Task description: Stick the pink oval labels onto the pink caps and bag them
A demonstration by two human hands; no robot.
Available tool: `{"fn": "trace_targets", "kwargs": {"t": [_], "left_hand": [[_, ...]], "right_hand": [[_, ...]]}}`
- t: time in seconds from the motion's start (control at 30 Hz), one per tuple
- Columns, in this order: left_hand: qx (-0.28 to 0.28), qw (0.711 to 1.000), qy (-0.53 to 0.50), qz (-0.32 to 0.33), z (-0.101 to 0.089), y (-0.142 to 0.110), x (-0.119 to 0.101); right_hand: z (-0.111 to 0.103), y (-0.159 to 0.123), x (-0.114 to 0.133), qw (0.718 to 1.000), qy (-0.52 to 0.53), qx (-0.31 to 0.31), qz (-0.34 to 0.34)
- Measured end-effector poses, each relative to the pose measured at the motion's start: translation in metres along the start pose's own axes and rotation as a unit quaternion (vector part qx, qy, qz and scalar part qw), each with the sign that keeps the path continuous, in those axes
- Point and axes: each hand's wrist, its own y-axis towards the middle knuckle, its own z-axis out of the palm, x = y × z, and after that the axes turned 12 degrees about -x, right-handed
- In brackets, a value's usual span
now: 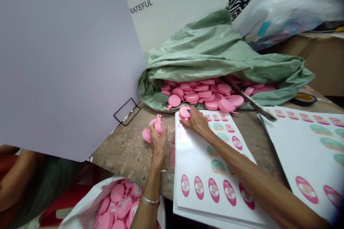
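My left hand is closed around a few pink round plastic pieces with small necks, held over the brown tabletop. Between the fingers of my right hand is another pink round plastic piece, at the top left corner of a white sticker sheet. A small dark spot shows by those fingertips; I cannot make out what it is. Printed on the sheet are pink oval and green labels. Just behind, more pink pieces spill from the mouth of a green sack.
Below the table edge, a white bag holds many pink pieces. A second sticker sheet lies right, with a metal strip near its corner and a tape roll behind. A grey panel blocks the left; another person's arm shows beneath.
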Motion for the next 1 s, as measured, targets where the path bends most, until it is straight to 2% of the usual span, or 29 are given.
{"fn": "trace_targets", "kwargs": {"t": [0.07,0.1,0.2,0.3,0.37,0.4,0.43,0.47,0.5,0.53,0.6,0.63,0.67,0.7,0.77,0.87,1.0], "left_hand": [[-0.034,0.993,0.061,0.09,-0.005,-0.002,-0.006],[-0.033,0.984,0.093,0.145,-0.007,-0.005,-0.009],[-0.006,0.925,0.21,0.316,-0.007,-0.015,-0.017],[0.092,0.853,0.299,0.419,0.0,-0.025,-0.028],[0.209,0.798,0.332,0.458,0.005,-0.032,-0.035],[0.268,0.777,0.337,0.458,0.006,-0.035,-0.037],[0.317,0.768,0.336,0.443,0.007,-0.038,-0.038],[0.353,0.773,0.327,0.413,0.006,-0.041,-0.037],[0.368,0.796,0.305,0.372,0.004,-0.042,-0.035],[0.362,0.832,0.271,0.321,0.002,-0.042,-0.031],[0.298,0.919,0.166,0.196,-0.001,-0.037,-0.022],[0.257,0.953,0.102,0.126,-0.001,-0.032,-0.017],[0.219,0.973,0.044,0.061,0.001,-0.027,-0.012],[0.192,0.981,-0.002,0.009,0.004,-0.021,-0.007],[0.173,0.982,-0.059,-0.05,0.015,-0.008,0.0],[0.188,0.975,-0.086,-0.08,0.038,0.008,0.01],[0.203,0.964,-0.118,-0.124,0.059,0.022,0.022]], "right_hand": [[0.002,0.003,-0.004,1.0,0.014,0.022,0.011],[0.0,0.004,-0.009,0.999,0.025,0.03,0.006],[-0.017,0.003,-0.025,0.996,0.06,0.06,-0.038],[-0.048,-0.008,-0.032,0.986,0.09,0.104,-0.096],[-0.069,-0.016,-0.034,0.963,0.123,0.18,-0.156],[-0.078,-0.02,-0.035,0.943,0.145,0.233,-0.19],[-0.086,-0.023,-0.036,0.918,0.17,0.284,-0.219],[-0.091,-0.024,-0.037,0.897,0.193,0.32,-0.235],[-0.093,-0.026,-0.039,0.89,0.215,0.326,-0.236],[-0.092,-0.027,-0.04,0.9,0.23,0.299,-0.22],[-0.082,-0.031,-0.043,0.936,0.24,0.192,-0.171],[-0.073,-0.034,-0.042,0.953,0.225,0.131,-0.155],[-0.062,-0.038,-0.042,0.966,0.197,0.078,-0.148],[-0.051,-0.043,-0.04,0.975,0.161,0.038,-0.15],[-0.03,-0.053,-0.035,0.982,0.094,-0.014,-0.165],[-0.01,-0.064,-0.03,0.981,0.043,-0.052,-0.182],[-0.003,-0.069,-0.032,0.977,0.0,-0.079,-0.198]]}}
